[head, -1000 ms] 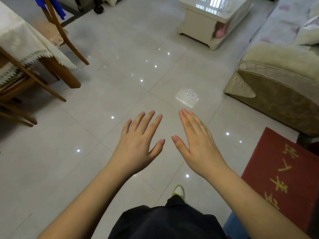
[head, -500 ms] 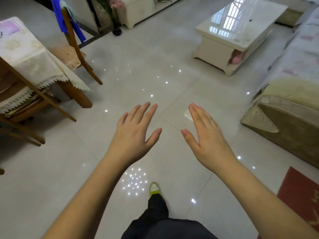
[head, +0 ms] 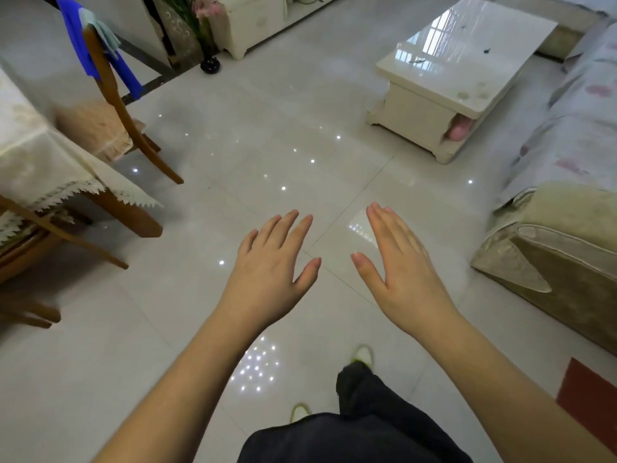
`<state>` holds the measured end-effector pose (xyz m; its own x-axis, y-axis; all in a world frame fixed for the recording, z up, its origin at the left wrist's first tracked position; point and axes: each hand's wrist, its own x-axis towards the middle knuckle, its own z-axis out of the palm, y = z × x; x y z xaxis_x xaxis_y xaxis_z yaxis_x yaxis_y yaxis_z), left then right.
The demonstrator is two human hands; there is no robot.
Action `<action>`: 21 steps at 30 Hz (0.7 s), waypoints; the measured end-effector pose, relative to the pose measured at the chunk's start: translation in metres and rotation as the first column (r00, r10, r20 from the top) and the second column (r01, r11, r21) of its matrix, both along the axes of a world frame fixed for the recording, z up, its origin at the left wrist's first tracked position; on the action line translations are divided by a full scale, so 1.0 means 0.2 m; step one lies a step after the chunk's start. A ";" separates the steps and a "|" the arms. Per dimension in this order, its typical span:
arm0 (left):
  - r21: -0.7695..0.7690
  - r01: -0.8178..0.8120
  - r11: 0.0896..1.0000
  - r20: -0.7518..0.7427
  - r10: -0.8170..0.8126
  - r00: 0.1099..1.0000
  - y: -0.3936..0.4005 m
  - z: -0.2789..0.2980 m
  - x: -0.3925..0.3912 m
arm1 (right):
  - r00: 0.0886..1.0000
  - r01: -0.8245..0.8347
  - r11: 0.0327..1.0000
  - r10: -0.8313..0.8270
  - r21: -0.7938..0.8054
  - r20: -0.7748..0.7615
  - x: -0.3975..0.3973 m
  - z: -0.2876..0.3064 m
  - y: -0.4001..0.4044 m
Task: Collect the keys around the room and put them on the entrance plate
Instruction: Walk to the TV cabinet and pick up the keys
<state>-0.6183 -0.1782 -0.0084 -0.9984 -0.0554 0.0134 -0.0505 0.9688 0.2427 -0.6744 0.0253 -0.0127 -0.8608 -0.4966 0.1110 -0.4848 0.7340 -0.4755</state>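
My left hand [head: 272, 272] and my right hand [head: 399, 269] are stretched out in front of me over the glossy tiled floor [head: 267, 145], palms down, fingers apart, holding nothing. A small dark item [head: 417, 61] lies on the white coffee table [head: 467, 71] at the upper right, and another dark speck [head: 486, 50] lies farther back on it; both are too small to identify. I see no plate in this view.
A dining table with a lace cloth [head: 43, 168] and wooden chairs [head: 127, 121] stand at the left. A sofa [head: 561, 202] runs along the right, with a red mat [head: 587, 399] at the lower right. A white cabinet [head: 253, 21] stands at the back.
The view has swung up and forward across the room: the coffee table and the sofa have slid closer, and the red mat has dropped to the corner. Both hands stay open.
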 end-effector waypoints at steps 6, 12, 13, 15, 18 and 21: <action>-0.028 -0.038 0.999 0.055 0.040 0.998 -0.04 -0.10 -0.56 | 0.999 -0.028 0.999 0.029 -0.042 0.024 -0.57 -0.07 -0.08; -0.054 -0.065 0.996 0.031 0.066 0.997 -0.04 0.01 -1.09 | 0.995 -0.100 0.994 0.101 -0.041 0.026 -1.15 -0.04 -0.10; -0.055 -0.063 0.997 0.023 0.064 0.998 -0.04 0.03 -1.17 | 0.993 -0.111 0.993 0.112 -0.045 0.029 -1.24 -0.04 -0.11; -0.058 -0.082 0.995 0.015 0.083 0.996 -0.06 0.05 -1.31 | 0.989 -0.132 0.988 0.137 -0.074 0.054 -1.39 -0.03 -0.14; -0.068 -0.158 0.985 0.012 0.159 0.987 -0.11 0.05 -1.48 | 0.981 -0.165 0.979 0.176 -0.123 0.085 -1.59 -0.03 -0.22; -0.074 -0.177 0.981 0.007 0.178 0.984 -0.20 0.04 -1.68 | 0.980 -0.175 0.977 0.184 -0.120 0.075 -1.81 -0.04 -0.31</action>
